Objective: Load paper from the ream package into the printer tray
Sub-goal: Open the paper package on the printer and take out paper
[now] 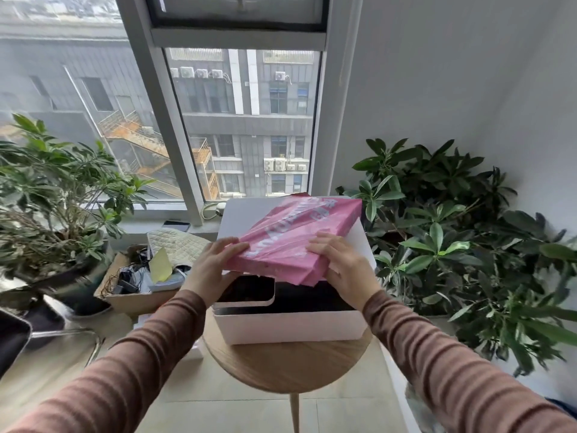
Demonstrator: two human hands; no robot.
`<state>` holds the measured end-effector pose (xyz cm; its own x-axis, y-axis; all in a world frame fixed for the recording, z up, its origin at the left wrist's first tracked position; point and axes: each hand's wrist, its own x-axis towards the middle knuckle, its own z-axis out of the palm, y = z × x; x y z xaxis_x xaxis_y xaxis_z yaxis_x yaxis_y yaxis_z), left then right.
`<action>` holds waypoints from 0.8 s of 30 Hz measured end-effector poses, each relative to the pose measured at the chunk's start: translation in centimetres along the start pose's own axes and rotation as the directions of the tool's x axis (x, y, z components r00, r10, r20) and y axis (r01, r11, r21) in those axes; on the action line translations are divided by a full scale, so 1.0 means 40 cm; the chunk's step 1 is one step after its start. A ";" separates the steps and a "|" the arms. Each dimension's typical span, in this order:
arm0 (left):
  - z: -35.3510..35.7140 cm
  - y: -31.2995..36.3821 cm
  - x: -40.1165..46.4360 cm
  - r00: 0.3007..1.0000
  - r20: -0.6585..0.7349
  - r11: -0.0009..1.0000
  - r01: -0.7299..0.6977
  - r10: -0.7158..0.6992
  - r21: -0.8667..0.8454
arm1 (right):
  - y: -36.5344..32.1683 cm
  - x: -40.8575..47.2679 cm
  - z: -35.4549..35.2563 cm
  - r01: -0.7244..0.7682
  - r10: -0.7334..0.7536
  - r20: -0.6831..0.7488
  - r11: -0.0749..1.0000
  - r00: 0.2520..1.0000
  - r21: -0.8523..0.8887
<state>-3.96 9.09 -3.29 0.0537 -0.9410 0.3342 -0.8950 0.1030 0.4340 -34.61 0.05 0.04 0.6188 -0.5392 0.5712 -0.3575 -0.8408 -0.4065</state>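
- A pink ream package [299, 235] is lying tilted across the top of a white printer [290, 326], in the centre of the frame, with its far corner reaching toward the upper right and its near end overhanging the printer's dark opening.
- The left hand [214, 267] is gripping the package's near left corner, fingers curled over the top of the wrapper and thumb underneath.
- The right hand [343, 267] is clasping the near right end of the package, fingers spread on the crinkled wrapper, where loose folds of pink paper are hanging down.
- Both hands are closing on the package, neither one flat or free; brown ribbed sleeves [462, 370] are running in from the lower corners of the frame.
- The printer is sitting on a round wooden desk [287, 367] with a slim leg, in the lower centre.
- A dark panel [246, 289] with a rounded white edge is showing just below the package, on the printer's left side.
- A cardboard box [131, 285] holding cables and a yellow sheet is standing on the floor at centre left.
- Leafy potted plants [452, 232] are filling the right side and the left edge of the frame.
- A tall window [246, 120] is occupying the upper centre, with grey buildings beyond the glass.
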 end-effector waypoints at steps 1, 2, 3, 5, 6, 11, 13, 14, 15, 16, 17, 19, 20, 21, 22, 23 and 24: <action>-0.021 0.006 0.016 0.998 -0.056 1.000 -0.022 0.022 0.002 | -0.006 0.031 -0.023 -0.028 0.028 -0.014 0.999 1.000 0.039; -0.046 0.017 0.034 0.993 -0.115 0.999 -0.031 0.029 -0.009 | -0.009 0.059 -0.047 -0.070 0.072 -0.027 0.995 0.997 0.074; -0.075 0.033 0.055 0.985 -0.171 0.999 -0.023 0.015 -0.043 | -0.010 0.085 -0.070 -0.123 0.128 -0.043 0.986 0.991 0.109; -0.138 0.070 0.100 0.965 -0.261 0.990 -0.009 -0.028 -0.140 | -0.014 0.129 -0.112 -0.236 0.256 -0.069 0.947 0.964 0.217; -0.168 0.090 0.125 0.956 -0.291 0.984 -0.022 -0.030 -0.175 | -0.017 0.151 -0.130 -0.287 0.323 -0.082 0.912 0.943 0.292; -0.289 0.166 0.242 0.920 -0.390 0.965 -0.122 0.022 -0.232 | 0.011 0.245 -0.201 -0.374 0.458 -0.131 0.834 0.879 0.405; -0.314 0.186 0.276 0.937 -0.348 0.945 -0.121 0.009 -0.302 | 0.012 0.268 -0.221 -0.384 0.493 -0.096 0.773 0.865 0.505; -0.319 0.193 0.290 0.948 -0.318 0.922 -0.121 -0.002 -0.367 | 0.008 0.275 -0.228 -0.384 0.506 -0.079 0.738 0.859 0.555; -0.319 0.199 0.302 0.957 -0.290 0.890 -0.119 -0.016 -0.441 | 0.010 0.279 -0.230 -0.390 0.516 -0.064 0.717 0.854 0.578; -0.317 0.204 0.312 0.961 -0.275 0.857 -0.115 -0.033 -0.503 | 0.011 0.282 -0.233 -0.401 0.519 -0.046 0.710 0.853 0.579; -0.312 0.206 0.321 0.959 -0.277 0.833 -0.114 -0.049 -0.541 | 0.015 0.286 -0.236 -0.408 0.517 -0.025 0.703 0.856 0.583; -0.304 0.208 0.337 0.953 -0.294 0.811 -0.118 -0.069 -0.574 | 0.021 0.300 -0.244 -0.420 0.509 0.000 0.710 0.861 0.566; -0.300 0.206 0.344 0.953 -0.295 0.804 -0.117 -0.075 -0.582 | 0.014 0.312 -0.254 -0.417 0.499 -0.026 0.750 0.866 0.513; -0.297 0.204 0.350 0.953 -0.293 0.800 -0.114 -0.080 -0.590 | 0.000 0.330 -0.266 -0.387 0.462 -0.090 0.820 0.882 0.421; -0.295 0.201 0.356 0.953 -0.291 0.796 -0.107 -0.089 -0.595 | -0.021 0.354 -0.275 -0.329 0.385 -0.169 0.901 0.908 0.283; -0.294 0.198 0.361 0.953 -0.289 0.795 -0.102 -0.095 -0.597 | -0.049 0.382 -0.278 -0.254 0.275 -0.232 0.960 0.933 0.117; -0.292 0.195 0.365 0.952 -0.289 0.797 -0.099 -0.097 -0.596 | -0.084 0.413 -0.272 -0.182 0.165 -0.259 0.982 0.952 -0.042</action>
<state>-5.00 -0.07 14.76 0.2662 -0.8131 0.5177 -0.4546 0.3677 0.8113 -30.81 -6.54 18.61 0.3490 -0.6646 0.6607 -0.4936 -0.7297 -0.4732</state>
